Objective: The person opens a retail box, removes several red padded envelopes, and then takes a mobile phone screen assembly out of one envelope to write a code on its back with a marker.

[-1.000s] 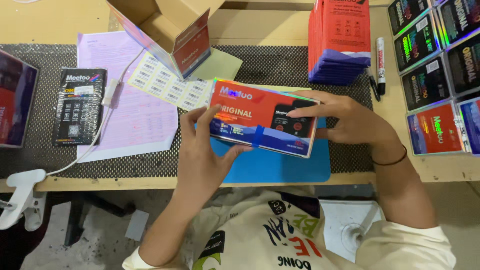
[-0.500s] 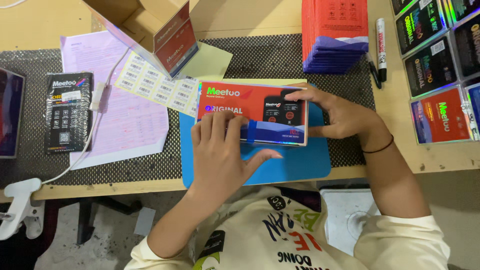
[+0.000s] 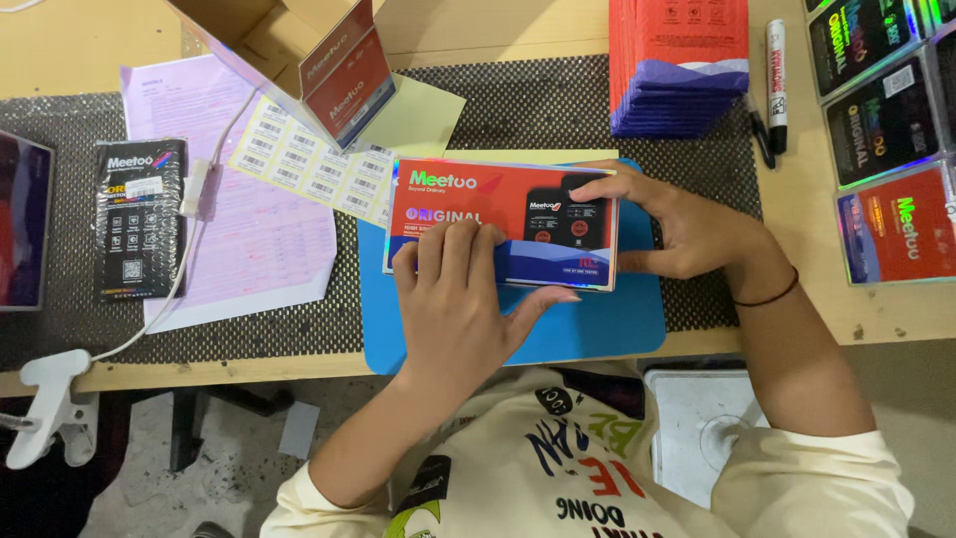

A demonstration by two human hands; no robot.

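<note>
A flat red and blue product box (image 3: 498,214) with a glossy rim lies on a blue mat (image 3: 607,329) at the table's front edge. My left hand (image 3: 460,299) presses flat on the box's lower left part, fingers spread over its front. My right hand (image 3: 677,224) grips the box's right end, thumb on top and fingers around the edge. A dark band circles my right wrist.
A sheet of small white labels (image 3: 304,164) lies left of the box, by a pink paper (image 3: 239,229) and a black packet (image 3: 139,219). An open cardboard carton (image 3: 299,50) stands behind. A stack of red boxes (image 3: 677,65), a marker (image 3: 776,70) and more packets (image 3: 886,130) sit at right.
The box has come down from a tilted hold to lie flat on the blue mat. My left hand has shifted from the box's left edge onto its top face.
</note>
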